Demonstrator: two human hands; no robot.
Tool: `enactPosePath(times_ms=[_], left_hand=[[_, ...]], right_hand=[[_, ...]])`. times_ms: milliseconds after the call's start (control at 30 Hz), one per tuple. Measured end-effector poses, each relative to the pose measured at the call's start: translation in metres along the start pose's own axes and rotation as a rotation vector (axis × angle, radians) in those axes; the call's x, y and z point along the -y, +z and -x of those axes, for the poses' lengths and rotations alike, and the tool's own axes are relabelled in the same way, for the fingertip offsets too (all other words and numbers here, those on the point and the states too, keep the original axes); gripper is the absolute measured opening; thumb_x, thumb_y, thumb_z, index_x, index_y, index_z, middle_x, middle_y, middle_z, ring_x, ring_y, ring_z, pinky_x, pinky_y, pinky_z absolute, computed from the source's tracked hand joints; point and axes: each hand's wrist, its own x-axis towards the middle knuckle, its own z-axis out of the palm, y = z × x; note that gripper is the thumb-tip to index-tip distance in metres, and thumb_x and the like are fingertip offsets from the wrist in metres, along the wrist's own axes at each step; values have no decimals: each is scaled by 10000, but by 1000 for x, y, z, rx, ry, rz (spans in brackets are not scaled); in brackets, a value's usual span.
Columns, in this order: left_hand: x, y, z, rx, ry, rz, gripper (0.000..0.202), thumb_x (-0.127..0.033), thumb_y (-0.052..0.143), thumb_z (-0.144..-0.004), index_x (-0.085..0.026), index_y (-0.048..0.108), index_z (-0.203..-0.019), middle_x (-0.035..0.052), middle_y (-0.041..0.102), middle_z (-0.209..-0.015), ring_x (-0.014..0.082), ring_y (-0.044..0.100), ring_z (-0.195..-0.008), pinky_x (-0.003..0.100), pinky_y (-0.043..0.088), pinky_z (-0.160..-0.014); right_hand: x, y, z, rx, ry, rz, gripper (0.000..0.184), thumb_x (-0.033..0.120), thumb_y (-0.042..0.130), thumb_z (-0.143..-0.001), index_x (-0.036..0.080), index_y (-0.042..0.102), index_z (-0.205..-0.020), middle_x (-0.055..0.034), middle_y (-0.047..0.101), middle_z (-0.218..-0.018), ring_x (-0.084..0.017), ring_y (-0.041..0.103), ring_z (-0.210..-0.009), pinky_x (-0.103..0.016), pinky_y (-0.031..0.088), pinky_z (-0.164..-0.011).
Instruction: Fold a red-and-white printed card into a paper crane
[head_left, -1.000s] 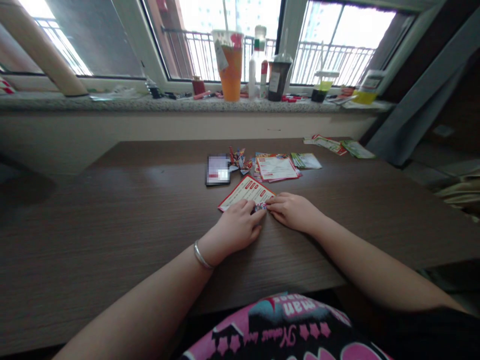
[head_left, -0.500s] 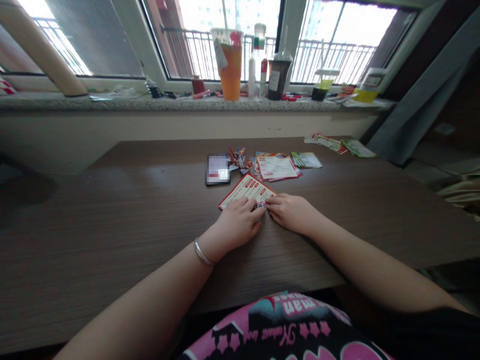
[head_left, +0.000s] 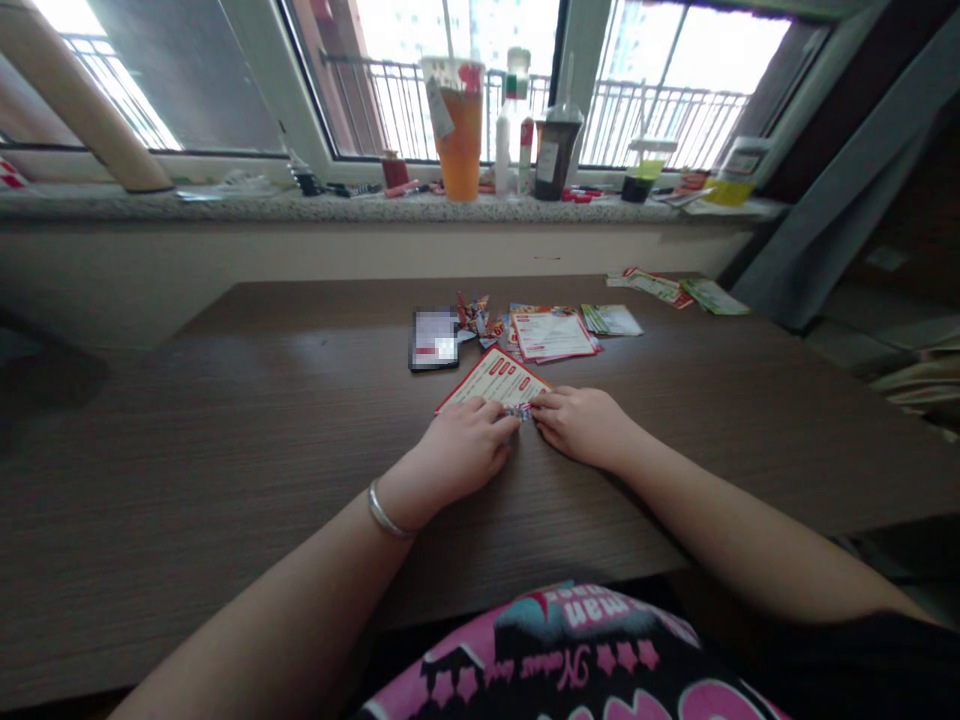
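A cream printed sheet of paper [head_left: 496,378] with a red border lies on the table at an angle, its near edge turned up into a narrow, colourful folded strip [head_left: 519,411]. My left hand [head_left: 471,440], with a silver bangle at the wrist, presses its fingers and thumb onto the left part of this fold. At the right end, the fingers of my right hand [head_left: 581,425] are closed over the sheet's corner. The fingertips hide parts of the near edge. Between the two hands a short length of the fold shows.
Behind the sheet are a blurred-screen device [head_left: 434,340], crumpled folded papers [head_left: 478,318], a stack of printed sheets [head_left: 555,335] and green leaflets [head_left: 613,320]. More leaflets [head_left: 660,287] lie at the back right. Drinks, including an orange cup [head_left: 459,140], line the windowsill [head_left: 337,207].
My left hand has slid slightly left along the fold, uncovering more of the colourful strip. My right hand has stayed at the corner.
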Motion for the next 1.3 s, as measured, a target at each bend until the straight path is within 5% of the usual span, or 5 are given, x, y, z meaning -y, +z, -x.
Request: enactPosePath(times_ms=[967,1300], left_hand=[[5,-21,2,119,-29,-6,232,-176,464,-855,-175,688,-913,84,700,-946,223,659,-851,362,514,-789],[17,-19,5,150,-18,87,271,-170,473,-845,-213,733,-908,58,719,-977,209,668,-904,352,501,-850]], right_hand=[[-2,1,1,-10,-2,-5,333,266,412,-947,188,710,-1072,-76,680,-1168,-209,635,-991,-303,490,-820],[-3,2,2,-17,5,-11,330,275,418,-944,201,707,-1084,-62,679,-1171,-215,636,-989,-311,497,-800]])
